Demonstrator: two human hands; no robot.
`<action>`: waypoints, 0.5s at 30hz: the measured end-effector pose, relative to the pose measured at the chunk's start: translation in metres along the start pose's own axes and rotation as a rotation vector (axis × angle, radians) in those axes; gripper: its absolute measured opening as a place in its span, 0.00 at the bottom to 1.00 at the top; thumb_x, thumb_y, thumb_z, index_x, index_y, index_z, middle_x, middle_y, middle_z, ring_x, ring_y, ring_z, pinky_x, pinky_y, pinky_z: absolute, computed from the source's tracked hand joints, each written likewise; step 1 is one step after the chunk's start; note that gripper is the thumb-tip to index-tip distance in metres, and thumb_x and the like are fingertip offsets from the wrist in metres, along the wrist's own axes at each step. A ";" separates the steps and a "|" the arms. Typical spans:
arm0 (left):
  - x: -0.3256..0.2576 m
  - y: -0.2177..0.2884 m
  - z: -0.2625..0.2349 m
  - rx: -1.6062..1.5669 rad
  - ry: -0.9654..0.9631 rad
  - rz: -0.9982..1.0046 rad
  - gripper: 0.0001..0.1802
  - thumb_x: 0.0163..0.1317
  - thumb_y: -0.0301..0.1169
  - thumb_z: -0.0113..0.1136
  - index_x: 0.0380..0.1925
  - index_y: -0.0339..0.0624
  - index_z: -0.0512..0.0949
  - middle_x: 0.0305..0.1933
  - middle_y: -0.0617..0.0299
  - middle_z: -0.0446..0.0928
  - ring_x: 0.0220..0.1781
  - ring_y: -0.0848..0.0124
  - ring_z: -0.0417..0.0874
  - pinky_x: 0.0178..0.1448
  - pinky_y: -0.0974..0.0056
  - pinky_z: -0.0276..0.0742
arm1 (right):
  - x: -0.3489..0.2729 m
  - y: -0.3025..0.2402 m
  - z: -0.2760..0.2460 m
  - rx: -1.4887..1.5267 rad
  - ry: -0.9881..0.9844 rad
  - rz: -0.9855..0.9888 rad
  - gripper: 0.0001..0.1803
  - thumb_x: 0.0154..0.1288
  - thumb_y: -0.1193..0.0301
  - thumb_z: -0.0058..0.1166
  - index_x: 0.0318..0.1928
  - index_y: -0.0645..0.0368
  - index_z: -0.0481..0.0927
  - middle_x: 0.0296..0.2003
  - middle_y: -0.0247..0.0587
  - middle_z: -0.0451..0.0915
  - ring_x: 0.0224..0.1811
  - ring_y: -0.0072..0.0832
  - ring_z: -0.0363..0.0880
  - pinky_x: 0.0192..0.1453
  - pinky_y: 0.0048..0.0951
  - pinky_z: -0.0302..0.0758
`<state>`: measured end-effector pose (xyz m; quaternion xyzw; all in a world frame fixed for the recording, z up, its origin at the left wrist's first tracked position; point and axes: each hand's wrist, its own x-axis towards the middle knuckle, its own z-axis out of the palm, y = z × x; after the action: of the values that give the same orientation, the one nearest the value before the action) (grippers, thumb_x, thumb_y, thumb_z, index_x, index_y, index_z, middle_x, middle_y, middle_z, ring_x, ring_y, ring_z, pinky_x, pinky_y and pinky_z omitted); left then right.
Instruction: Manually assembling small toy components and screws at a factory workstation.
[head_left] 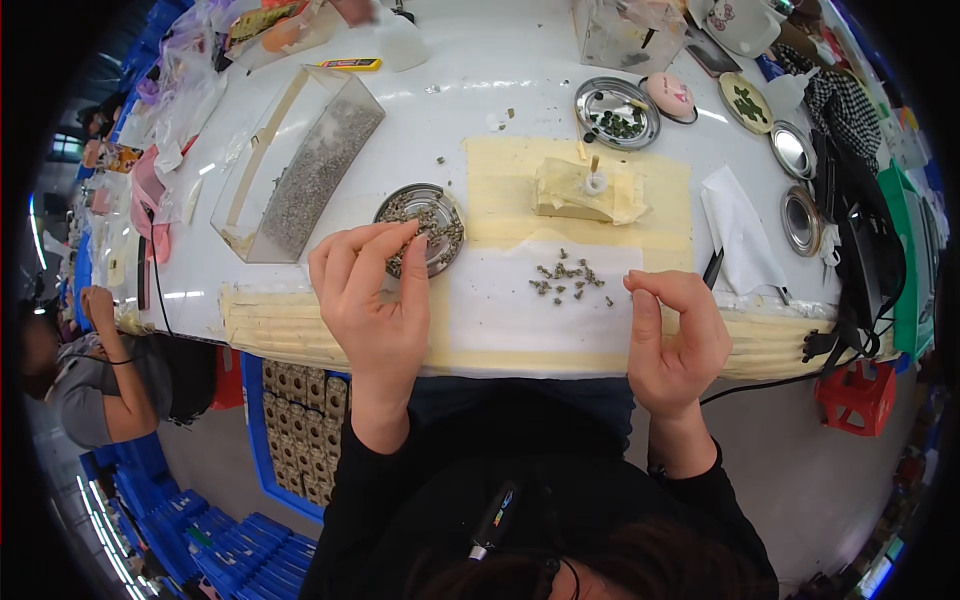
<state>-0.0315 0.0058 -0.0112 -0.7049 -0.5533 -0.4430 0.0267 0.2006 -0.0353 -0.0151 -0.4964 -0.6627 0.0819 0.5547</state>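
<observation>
My left hand (pixel 372 300) reaches over the near left part of a round metal dish (pixel 442 264) that holds many tiny greyish-green metal-looking parts (pixel 440 222). Its thumb and index fingertips come together above the parts; whatever they hold is too small to make out. On a white sheet (pixel 500 325) to the right lies a loose scatter of similar small parts (pixel 562 272). Just right of these parts is my right hand (pixel 685 340), thumb and index finger pinched together, with any piece between them not discernible.
Behind the sheet sits a tape-covered block (pixel 570 190) with a small white ring. A clear box (pixel 325 175) of grey granules stands at left; a dish of dark green pieces (pixel 620 122) lies at back right. A person (pixel 110 375) sits at far left.
</observation>
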 end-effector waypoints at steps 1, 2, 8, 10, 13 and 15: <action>0.000 0.000 -0.002 0.015 -0.008 -0.011 0.05 0.55 0.21 0.67 0.33 0.38 0.84 0.36 0.60 0.80 0.45 0.63 0.75 0.51 0.62 0.69 | 0.002 0.001 0.001 -0.016 0.004 -0.056 0.08 0.53 0.86 0.60 0.35 0.66 0.81 0.27 0.43 0.81 0.26 0.34 0.79 0.30 0.27 0.73; 0.001 -0.001 -0.002 0.009 -0.026 -0.020 0.05 0.55 0.21 0.67 0.33 0.38 0.84 0.36 0.60 0.80 0.45 0.63 0.75 0.51 0.62 0.69 | 0.003 0.002 0.002 -0.017 -0.014 -0.072 0.09 0.53 0.86 0.60 0.36 0.66 0.81 0.27 0.43 0.81 0.26 0.34 0.79 0.29 0.27 0.73; 0.020 -0.005 -0.006 -0.001 -0.239 0.017 0.07 0.51 0.23 0.69 0.31 0.42 0.84 0.34 0.63 0.78 0.44 0.63 0.73 0.51 0.61 0.66 | 0.006 0.000 0.001 -0.072 -0.097 -0.116 0.10 0.52 0.87 0.61 0.37 0.66 0.81 0.25 0.42 0.80 0.24 0.33 0.77 0.27 0.27 0.72; 0.027 -0.010 -0.004 -0.019 -0.302 0.074 0.07 0.51 0.24 0.69 0.31 0.45 0.83 0.34 0.65 0.76 0.44 0.63 0.72 0.52 0.59 0.61 | 0.006 -0.002 0.003 -0.132 -0.058 -0.122 0.10 0.52 0.87 0.60 0.37 0.66 0.81 0.25 0.42 0.80 0.24 0.33 0.78 0.27 0.28 0.72; 0.029 -0.010 -0.001 0.002 -0.346 0.131 0.07 0.52 0.25 0.68 0.31 0.46 0.83 0.34 0.67 0.74 0.44 0.64 0.72 0.51 0.58 0.57 | 0.005 -0.002 0.007 -0.194 0.017 -0.065 0.09 0.54 0.86 0.60 0.37 0.66 0.81 0.26 0.42 0.80 0.25 0.34 0.78 0.28 0.27 0.73; 0.028 -0.011 -0.001 0.017 -0.361 0.160 0.07 0.51 0.25 0.68 0.31 0.47 0.82 0.35 0.66 0.74 0.44 0.65 0.71 0.50 0.58 0.56 | 0.001 -0.001 0.010 -0.225 0.077 -0.024 0.08 0.56 0.86 0.60 0.37 0.66 0.81 0.28 0.42 0.81 0.26 0.34 0.79 0.30 0.27 0.74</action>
<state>-0.0411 0.0309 0.0026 -0.8143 -0.4953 -0.3010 -0.0319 0.1924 -0.0307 -0.0175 -0.5503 -0.6519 -0.0187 0.5213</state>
